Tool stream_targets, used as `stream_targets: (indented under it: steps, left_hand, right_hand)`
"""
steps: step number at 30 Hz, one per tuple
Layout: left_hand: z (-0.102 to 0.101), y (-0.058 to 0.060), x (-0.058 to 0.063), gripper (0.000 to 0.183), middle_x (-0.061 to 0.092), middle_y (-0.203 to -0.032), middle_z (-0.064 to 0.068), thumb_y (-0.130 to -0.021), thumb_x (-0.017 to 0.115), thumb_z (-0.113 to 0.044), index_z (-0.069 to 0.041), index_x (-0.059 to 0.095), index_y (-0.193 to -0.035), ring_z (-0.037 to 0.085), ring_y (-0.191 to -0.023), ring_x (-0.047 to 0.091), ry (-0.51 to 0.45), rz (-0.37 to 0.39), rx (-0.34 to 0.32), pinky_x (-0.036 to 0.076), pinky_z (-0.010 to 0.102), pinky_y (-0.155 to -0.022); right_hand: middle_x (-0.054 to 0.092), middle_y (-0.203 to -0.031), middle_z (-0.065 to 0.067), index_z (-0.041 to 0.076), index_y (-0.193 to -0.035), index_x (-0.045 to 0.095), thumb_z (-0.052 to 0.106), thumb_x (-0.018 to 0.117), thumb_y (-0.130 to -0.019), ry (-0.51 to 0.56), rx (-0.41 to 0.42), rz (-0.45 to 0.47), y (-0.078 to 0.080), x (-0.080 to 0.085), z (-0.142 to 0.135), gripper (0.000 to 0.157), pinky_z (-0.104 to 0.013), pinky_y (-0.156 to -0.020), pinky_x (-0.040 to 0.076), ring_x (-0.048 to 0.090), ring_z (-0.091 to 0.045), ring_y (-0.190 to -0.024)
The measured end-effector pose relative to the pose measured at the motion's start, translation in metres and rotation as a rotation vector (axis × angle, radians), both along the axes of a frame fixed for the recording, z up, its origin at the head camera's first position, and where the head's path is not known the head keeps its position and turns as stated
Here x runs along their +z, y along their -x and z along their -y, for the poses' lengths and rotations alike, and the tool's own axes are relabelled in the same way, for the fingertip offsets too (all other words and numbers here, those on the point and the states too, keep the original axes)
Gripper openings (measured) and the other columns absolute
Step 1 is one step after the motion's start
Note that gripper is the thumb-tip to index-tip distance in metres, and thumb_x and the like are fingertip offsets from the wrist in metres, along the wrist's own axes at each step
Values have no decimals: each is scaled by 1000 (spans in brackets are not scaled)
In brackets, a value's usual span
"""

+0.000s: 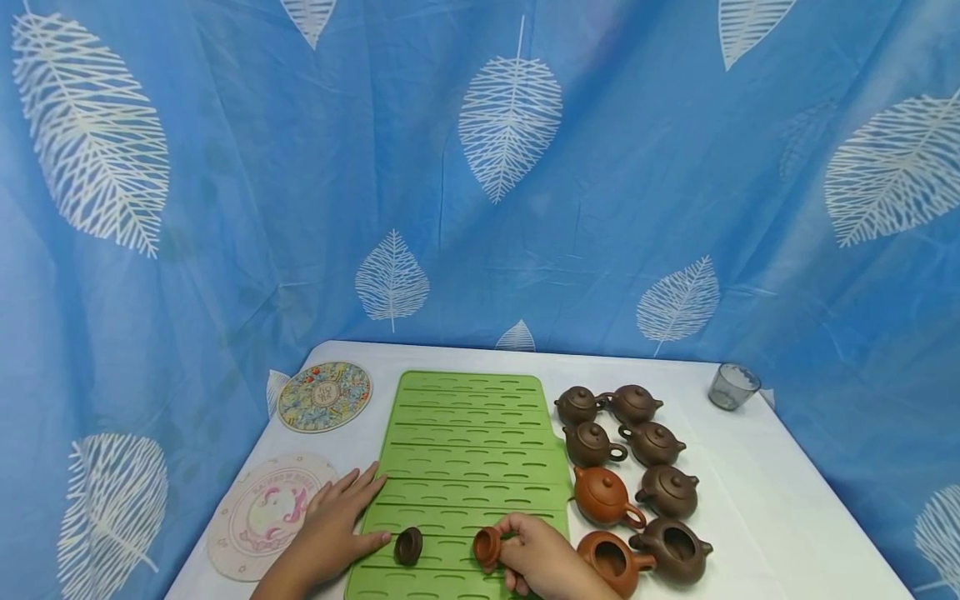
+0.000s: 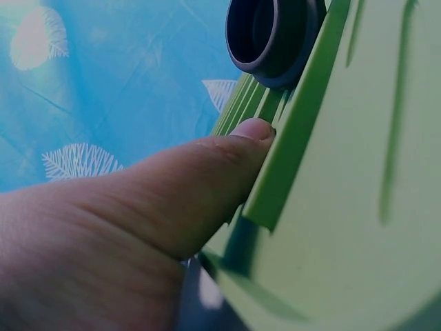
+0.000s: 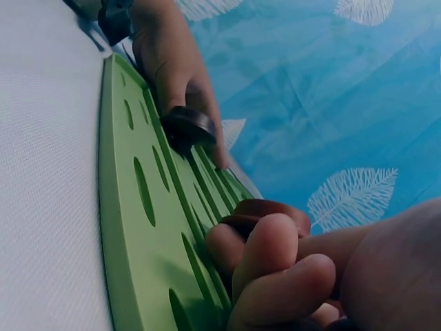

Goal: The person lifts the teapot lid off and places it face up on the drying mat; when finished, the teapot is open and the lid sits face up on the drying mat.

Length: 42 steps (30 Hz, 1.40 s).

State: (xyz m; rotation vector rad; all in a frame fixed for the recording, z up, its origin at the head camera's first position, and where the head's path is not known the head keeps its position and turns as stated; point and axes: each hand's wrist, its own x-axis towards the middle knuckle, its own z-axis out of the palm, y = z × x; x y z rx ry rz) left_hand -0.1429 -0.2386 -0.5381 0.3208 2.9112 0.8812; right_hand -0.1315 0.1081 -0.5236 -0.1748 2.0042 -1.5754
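My right hand pinches a reddish-brown teapot lid over the lower part of the green ridged mat. The lid's hollow side faces the head camera. In the right wrist view, curled fingers partly cover this lid. A dark brown teapot lid sits tilted on the mat, just right of the left thumb. My left hand rests on the mat's left edge with its fingers extended. The left wrist view shows the thumb at a mat ridge, below the dark lid.
Right of the mat stand several lidded teapots, plus an orange teapot and a dark one, both lidless. A glass stands at the back right. Two round mats, one patterned and one pink, lie at left.
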Motion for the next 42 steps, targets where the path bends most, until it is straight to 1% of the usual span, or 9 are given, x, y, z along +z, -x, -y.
stream_targets:
  steps: [7,12,16,20,24,27,31,36,42]
  left_hand:
    - [-1,1,2,87,36,-170,6,-83,86,-50,-15,53,-156,44,-155,31,8,8,-4,16,74,-122]
    - [-1,0,1,86,36,-170,6,-83,86,-48,-15,54,-155,44,-155,30,-1,8,5,15,74,-122]
    - [0,0,-1,86,37,-169,7,-82,86,-49,-14,55,-155,45,-155,31,1,-1,5,15,75,-122]
    - [-1,2,-3,87,36,-170,5,-83,85,-51,-16,53,-156,43,-156,29,7,14,5,14,74,-123]
    - [0,2,-4,87,36,-170,6,-83,85,-52,-16,54,-155,44,-156,29,3,13,1,14,74,-122]
    - [0,2,-4,87,36,-170,6,-83,85,-51,-15,54,-155,44,-155,30,11,6,2,14,75,-122]
    - [0,2,-4,86,36,-170,6,-83,85,-50,-15,53,-156,44,-156,30,18,10,6,15,74,-123]
    - [0,1,-2,86,36,-170,7,-83,86,-49,-15,53,-155,44,-155,30,12,12,2,15,74,-123]
    - [-1,0,-1,87,36,-170,7,-83,86,-50,-15,53,-156,45,-155,30,8,25,-3,16,74,-123]
  right_hand:
    - [76,-85,-7,4,-110,66,9,56,-105,36,-10,37,-1,2,0,12,-21,-46,44,54,-9,-50]
    - [77,-83,-6,6,-105,67,13,62,-104,-12,-32,-4,-3,2,1,8,-19,-43,44,53,-7,-47]
    - [76,-81,-6,6,-109,66,10,60,-104,-51,-52,-7,-4,7,2,10,-20,-44,43,53,-9,-49]
    - [74,-81,-6,3,-125,63,5,56,-102,-118,-62,-33,-4,23,-5,24,-27,-46,42,54,-15,-52]
    - [74,-87,-5,2,-136,59,8,55,-104,-183,-60,-151,-2,47,-21,33,-32,-50,43,59,-21,-60]
    - [75,-89,-4,3,-135,60,12,56,-105,-223,-106,-257,3,61,-34,31,-31,-52,47,61,-22,-64]
    - [73,-89,-4,8,-128,66,12,62,-102,-297,-228,-336,13,67,-50,27,-28,-54,49,61,-18,-66]
    - [70,-89,0,13,-123,70,16,69,-99,-398,-362,-369,28,66,-70,24,-27,-58,51,61,-16,-71]
    - [66,-89,1,14,-125,69,22,72,-99,-486,-395,-397,40,61,-91,27,-27,-58,50,60,-14,-75]
